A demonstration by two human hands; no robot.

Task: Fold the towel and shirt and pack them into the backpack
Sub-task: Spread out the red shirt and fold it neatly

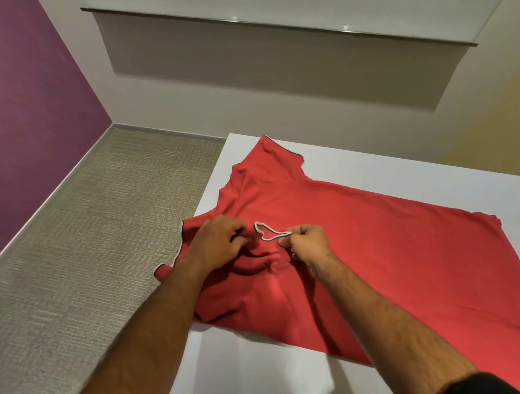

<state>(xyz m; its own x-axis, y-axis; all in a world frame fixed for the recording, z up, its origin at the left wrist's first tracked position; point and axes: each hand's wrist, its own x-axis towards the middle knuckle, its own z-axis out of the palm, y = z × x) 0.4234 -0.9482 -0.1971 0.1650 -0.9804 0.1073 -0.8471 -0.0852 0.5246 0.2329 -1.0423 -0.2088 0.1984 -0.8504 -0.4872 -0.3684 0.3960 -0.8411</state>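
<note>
We see a red shirt spread across a white table, its body reaching toward the right edge of the view and one sleeve pointing away from us toward the table's far corner. Near the collar end, at the table's left edge, the fabric is bunched into soft folds, and a strip of white trim with dark flecks curls up there in a loop. Our right hand pinches the right end of that trim between thumb and curled fingers, so its grip is closed on the shirt's edging. Our left hand rests on the bunched cloth just beside the loop, fingers curled down into the fabric; it seems to gather the red cloth, though the fingertips are partly hidden. Both bare forearms reach in from the bottom. Beyond the table lie grey carpet, a purple wall and a white wall with a lowered blind.
</note>
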